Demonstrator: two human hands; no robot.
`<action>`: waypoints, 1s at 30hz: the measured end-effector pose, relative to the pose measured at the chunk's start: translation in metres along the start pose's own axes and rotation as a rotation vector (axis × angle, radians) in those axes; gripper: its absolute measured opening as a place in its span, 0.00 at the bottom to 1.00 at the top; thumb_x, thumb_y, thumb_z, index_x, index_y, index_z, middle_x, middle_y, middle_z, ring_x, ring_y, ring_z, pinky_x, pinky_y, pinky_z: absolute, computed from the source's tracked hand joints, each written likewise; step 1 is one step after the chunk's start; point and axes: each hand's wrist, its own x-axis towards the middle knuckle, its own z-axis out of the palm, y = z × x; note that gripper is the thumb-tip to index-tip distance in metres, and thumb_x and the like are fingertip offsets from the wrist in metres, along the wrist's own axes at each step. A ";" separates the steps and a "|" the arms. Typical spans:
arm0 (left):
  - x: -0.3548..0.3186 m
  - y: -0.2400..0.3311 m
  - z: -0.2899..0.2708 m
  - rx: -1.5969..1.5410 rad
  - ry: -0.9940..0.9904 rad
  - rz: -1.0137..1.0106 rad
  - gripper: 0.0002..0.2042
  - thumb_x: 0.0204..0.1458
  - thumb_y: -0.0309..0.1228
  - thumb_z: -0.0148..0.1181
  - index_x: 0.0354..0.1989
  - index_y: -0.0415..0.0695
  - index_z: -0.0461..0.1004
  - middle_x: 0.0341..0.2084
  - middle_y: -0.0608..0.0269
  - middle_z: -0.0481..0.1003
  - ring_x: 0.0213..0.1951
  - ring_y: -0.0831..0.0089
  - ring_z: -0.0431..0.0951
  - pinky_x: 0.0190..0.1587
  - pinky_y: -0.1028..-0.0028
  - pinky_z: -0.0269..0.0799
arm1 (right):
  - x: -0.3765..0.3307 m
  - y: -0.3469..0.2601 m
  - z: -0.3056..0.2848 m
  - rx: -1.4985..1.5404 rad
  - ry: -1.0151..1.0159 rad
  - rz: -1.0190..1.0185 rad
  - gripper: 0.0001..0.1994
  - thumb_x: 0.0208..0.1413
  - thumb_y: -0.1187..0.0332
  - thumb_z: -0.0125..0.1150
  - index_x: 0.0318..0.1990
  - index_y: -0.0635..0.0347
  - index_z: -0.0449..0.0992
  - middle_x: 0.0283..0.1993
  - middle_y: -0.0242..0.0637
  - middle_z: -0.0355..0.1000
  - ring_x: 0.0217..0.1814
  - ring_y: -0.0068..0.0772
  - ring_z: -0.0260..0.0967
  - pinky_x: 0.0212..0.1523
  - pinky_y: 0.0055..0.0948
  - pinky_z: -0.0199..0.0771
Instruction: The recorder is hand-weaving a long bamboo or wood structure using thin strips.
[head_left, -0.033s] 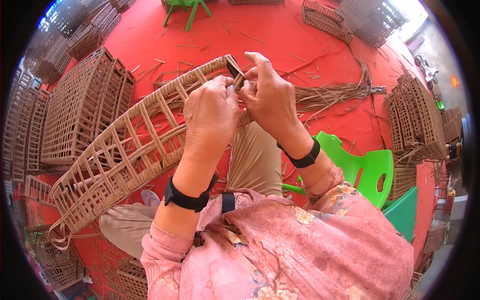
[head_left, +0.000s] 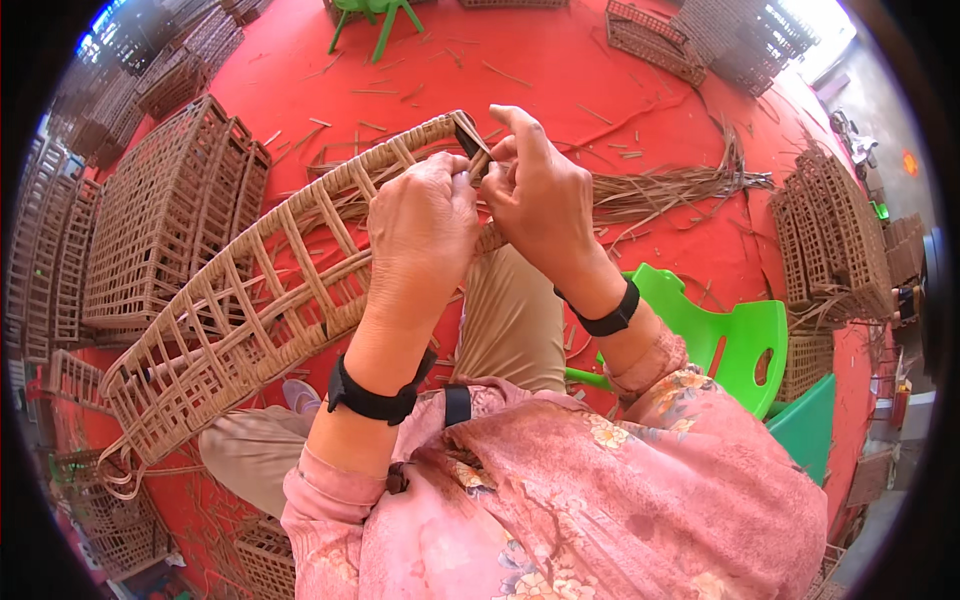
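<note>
An open-weave wicker basket (head_left: pixel 290 215), pale brown with a wrapped rim, lies slantwise across my lap, from the lower left up to my hands. At its upper right corner my left hand (head_left: pixel 422 215) is closed, fingertips pinched on the rim. My right hand (head_left: pixel 540 185) is right beside it, thumb and curled fingers closed on a dark flat wicker strip (head_left: pixel 468 136) at that corner, its index finger raised. The fingertips of both hands nearly meet. My left hand hides part of the basket's side behind it.
A bundle of loose wicker strips (head_left: pixel 670 190) lies on the red floor (head_left: pixel 560 60) beyond my right hand. Stacked baskets stand at the left (head_left: pixel 160 220) and right (head_left: pixel 835 235). A green plastic chair (head_left: pixel 715 330) is by my right elbow. Cut scraps litter the floor.
</note>
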 end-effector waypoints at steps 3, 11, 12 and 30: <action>0.002 0.002 -0.004 -0.094 -0.022 0.009 0.11 0.59 0.29 0.56 0.43 0.36 0.81 0.33 0.44 0.81 0.36 0.52 0.83 0.43 0.63 0.75 | 0.000 -0.003 0.003 -0.041 0.097 -0.126 0.24 0.49 0.77 0.60 0.57 0.61 0.70 0.35 0.43 0.76 0.34 0.46 0.77 0.35 0.41 0.77; 0.012 -0.019 0.019 -0.009 0.033 0.227 0.09 0.59 0.28 0.55 0.39 0.38 0.80 0.31 0.44 0.80 0.36 0.46 0.81 0.39 0.55 0.75 | -0.008 0.030 -0.002 0.439 0.144 0.359 0.19 0.59 0.66 0.65 0.55 0.66 0.75 0.43 0.39 0.79 0.38 0.25 0.78 0.38 0.27 0.79; 0.011 -0.021 0.025 -0.025 0.029 0.173 0.07 0.59 0.26 0.53 0.38 0.39 0.77 0.28 0.45 0.78 0.33 0.45 0.80 0.36 0.51 0.73 | -0.006 0.038 0.003 0.594 0.069 0.483 0.21 0.61 0.63 0.65 0.56 0.69 0.74 0.46 0.39 0.79 0.41 0.24 0.78 0.39 0.25 0.79; 0.001 -0.013 0.060 0.208 0.133 0.256 0.14 0.48 0.29 0.62 0.42 0.37 0.71 0.29 0.55 0.78 0.34 0.60 0.83 0.35 0.67 0.79 | -0.017 0.067 0.026 1.243 0.122 0.576 0.20 0.65 0.79 0.56 0.63 0.66 0.66 0.49 0.49 0.79 0.47 0.32 0.80 0.48 0.27 0.84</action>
